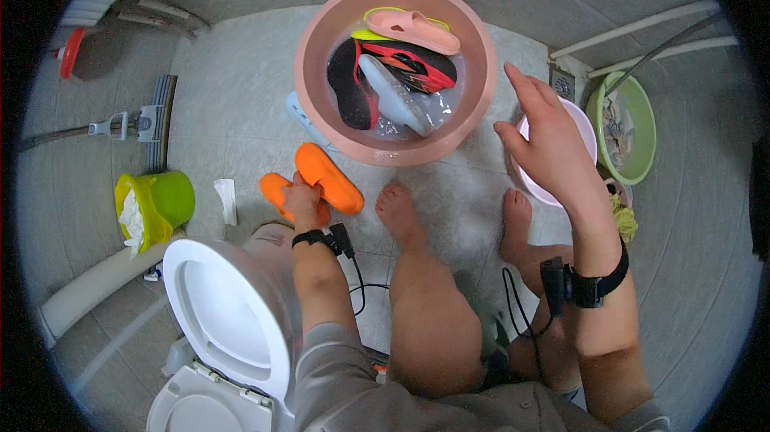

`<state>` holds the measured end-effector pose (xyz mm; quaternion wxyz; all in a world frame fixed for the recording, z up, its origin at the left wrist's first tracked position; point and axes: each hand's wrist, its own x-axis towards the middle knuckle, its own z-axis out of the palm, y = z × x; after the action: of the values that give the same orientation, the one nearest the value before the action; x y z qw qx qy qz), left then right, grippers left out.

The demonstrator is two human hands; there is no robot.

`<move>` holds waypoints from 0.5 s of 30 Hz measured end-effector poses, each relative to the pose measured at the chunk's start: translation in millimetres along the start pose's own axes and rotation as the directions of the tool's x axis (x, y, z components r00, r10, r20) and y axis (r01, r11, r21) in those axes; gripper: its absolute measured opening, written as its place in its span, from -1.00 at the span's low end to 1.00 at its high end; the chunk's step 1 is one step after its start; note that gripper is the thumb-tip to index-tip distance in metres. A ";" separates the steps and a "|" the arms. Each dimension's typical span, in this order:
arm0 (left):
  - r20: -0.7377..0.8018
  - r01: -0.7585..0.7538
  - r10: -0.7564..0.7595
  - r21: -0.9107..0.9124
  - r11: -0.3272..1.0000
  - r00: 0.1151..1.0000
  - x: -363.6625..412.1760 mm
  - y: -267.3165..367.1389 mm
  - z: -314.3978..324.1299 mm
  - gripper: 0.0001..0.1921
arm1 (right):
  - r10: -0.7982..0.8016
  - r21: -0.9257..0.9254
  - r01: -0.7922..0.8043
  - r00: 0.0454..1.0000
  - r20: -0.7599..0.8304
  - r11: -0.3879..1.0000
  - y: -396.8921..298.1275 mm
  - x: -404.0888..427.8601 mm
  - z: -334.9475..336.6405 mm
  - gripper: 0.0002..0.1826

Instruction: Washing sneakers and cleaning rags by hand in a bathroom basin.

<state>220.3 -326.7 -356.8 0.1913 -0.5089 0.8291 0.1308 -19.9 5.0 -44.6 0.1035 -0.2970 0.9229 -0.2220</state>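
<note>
My left hand [302,198] is closed over the left one of two bright orange slippers [274,188]; the fingertips are partly hidden. The other orange slipper [337,185] lies against it. My right hand [544,137] is raised with thumb and fingers apart, holding nothing, to the right of a large pink basin [394,156]. Inside the basin, in cloudy water, are a pink slipper [415,32], black shoes with red trim [349,89], a light-blue slipper [391,95] and something yellow-green [367,35]. A pale blue slipper [304,119] shows partly beneath the basin's left side.
A white toilet with its lid raised [225,305] stands at my lower left, near a green bin [174,197] with a yellow liner. Right of the basin are a pale pink tub [583,122] and a green basin of cloth [643,149]. A mop [157,125] leans left.
</note>
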 end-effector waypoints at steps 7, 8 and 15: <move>-0.059 0.012 -0.023 -0.193 0.981 0.998 16.0 -61.1 13.4 -0.52 | -0.052 0.106 0.056 0.998 -0.043 0.993 -2.5 8.8 8.9 -0.31; -0.116 -0.005 -0.035 -0.327 0.945 0.993 20.6 -74.7 9.5 -0.54 | -0.062 0.120 0.068 0.997 -0.048 0.990 -6.9 9.0 9.1 -0.31; -0.291 -0.359 0.212 -0.799 0.483 0.933 -5.6 44.7 -135.3 -0.64 | -0.064 0.107 0.065 0.998 -0.014 0.992 -13.7 8.0 10.2 -0.27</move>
<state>157.7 -358.0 -232.5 -0.1657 -0.4004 0.7475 0.5035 -16.2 -13.2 -47.7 0.1073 -0.3194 0.9002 -0.2760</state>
